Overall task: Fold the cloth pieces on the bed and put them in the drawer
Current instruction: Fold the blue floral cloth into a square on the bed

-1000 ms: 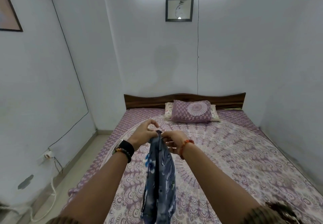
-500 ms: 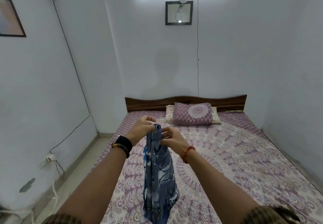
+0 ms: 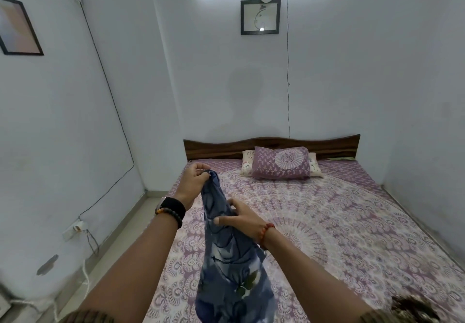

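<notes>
A blue patterned cloth (image 3: 231, 267) hangs bunched in the air above the near left part of the bed (image 3: 339, 234). My left hand (image 3: 193, 184) pinches its top end, held high. Lower down, my right hand (image 3: 237, 218) grips the cloth partway along its length, thumb in front and fingers wrapped behind. The cloth's lower end drops out of view at the bottom edge. No drawer is in view.
A purple pillow (image 3: 281, 162) lies on a white one against the wooden headboard (image 3: 334, 144). Walls close in the bed's far and right sides. A strip of floor (image 3: 120, 242) runs along the left, with a wall socket (image 3: 75, 228) and cables.
My right hand has slid down the cloth from beside my left hand to a point lower on it. My left hand stays pinching the top.
</notes>
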